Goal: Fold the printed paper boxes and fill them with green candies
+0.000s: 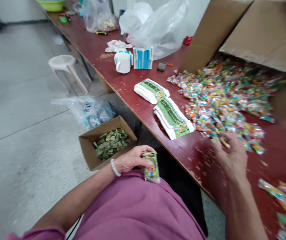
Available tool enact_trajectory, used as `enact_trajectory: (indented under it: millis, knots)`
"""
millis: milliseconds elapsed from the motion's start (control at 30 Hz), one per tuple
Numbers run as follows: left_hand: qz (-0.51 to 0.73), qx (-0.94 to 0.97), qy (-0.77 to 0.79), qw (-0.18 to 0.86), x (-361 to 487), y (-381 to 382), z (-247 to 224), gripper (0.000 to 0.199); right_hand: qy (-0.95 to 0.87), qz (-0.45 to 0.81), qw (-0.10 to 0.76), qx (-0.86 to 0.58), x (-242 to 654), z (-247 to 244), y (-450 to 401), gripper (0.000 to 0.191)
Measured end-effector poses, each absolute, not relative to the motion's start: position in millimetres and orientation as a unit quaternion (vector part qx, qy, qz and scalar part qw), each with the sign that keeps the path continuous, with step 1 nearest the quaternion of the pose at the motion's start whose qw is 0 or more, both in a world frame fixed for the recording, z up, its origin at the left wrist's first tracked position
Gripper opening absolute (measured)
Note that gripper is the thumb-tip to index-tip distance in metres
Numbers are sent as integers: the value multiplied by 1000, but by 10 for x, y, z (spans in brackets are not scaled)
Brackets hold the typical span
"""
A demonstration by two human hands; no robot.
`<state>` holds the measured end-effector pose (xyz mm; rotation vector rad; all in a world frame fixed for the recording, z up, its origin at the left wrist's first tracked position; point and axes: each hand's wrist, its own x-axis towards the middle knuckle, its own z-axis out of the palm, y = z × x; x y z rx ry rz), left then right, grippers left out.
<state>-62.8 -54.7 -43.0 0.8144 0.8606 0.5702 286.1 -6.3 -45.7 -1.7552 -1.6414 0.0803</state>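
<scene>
Your long red table (132, 96) runs away from you, its near long edge crossing above your lap. A big cardboard carton (245, 30) lies tipped at the far right side, and a wide heap of small colourful sweets (223, 96) spills from its mouth across the tabletop toward you. Crumpled clear plastic bags (158, 26) sit beyond, near the middle of the table, with a white mug (123, 62) and a blue-and-white packet stack (143, 58) just beside each other in front of them.

Two fanned stacks of flat green pouches (173, 116) lie close to the near edge, left of the heap. On the floor below that edge stands a small open box (107, 141) of filled green packs, with a plastic bag (90, 110) behind it and a white stool (66, 66) further off.

Your left hand (132, 159) is off the table, over your lap, with its fingers closed round one upright green pouch (151, 166). Your right hand (231, 156) is blurred at the near fringe of the heap; I cannot tell whether its fingers have pinched anything or merely rest spread on the sweets.

My worry: sweets at the heap's fringe could be swept off the near edge by your right hand. Held over your lap, not the table, the pouch would also let any missed sweet drop to the floor.
</scene>
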Motion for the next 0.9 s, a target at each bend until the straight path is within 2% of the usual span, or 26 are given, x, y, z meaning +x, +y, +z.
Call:
enact_trajectory:
  millis: [67,133,167,267,333,500,567,667,733,800,900]
  knots:
    - [234,434,405,770,-813,-469,-437,65,-611,-30,274,-743,3152,-600,81,68]
    - [155,552,424,701,-947,-367,-436,62,-621,-11,203,-757,3278,-719,147,61]
    - [108,597,419,675,-988,-321,-431,58,-634,-7,199,-747,3279,-765,154,54]
    - [-3,659,372,654,-1018,-250,-393,41,-676,-10,258,-691,3138,-837,105,37]
    - [-19,649,365,668,-978,-263,-345,31,-682,-11,296,-669,3031,-831,47,34]
    - [103,505,415,749,-724,-347,-220,28,-575,10,426,-698,2921,-608,-99,32]
    - [157,466,406,771,-565,-366,-197,30,-494,103,510,-697,2833,-428,-170,32]
    - [213,446,377,783,-309,-390,-169,32,-390,344,608,-599,2537,-138,-307,35]
    - [231,445,357,788,-169,-412,-133,34,-364,441,624,-533,2273,-4,-406,42]
    - [235,449,331,796,-78,-437,-84,37,-375,455,625,-512,2027,51,-495,46]
    - [243,460,310,796,-30,-476,-14,39,-418,430,615,-513,1777,16,-600,33]
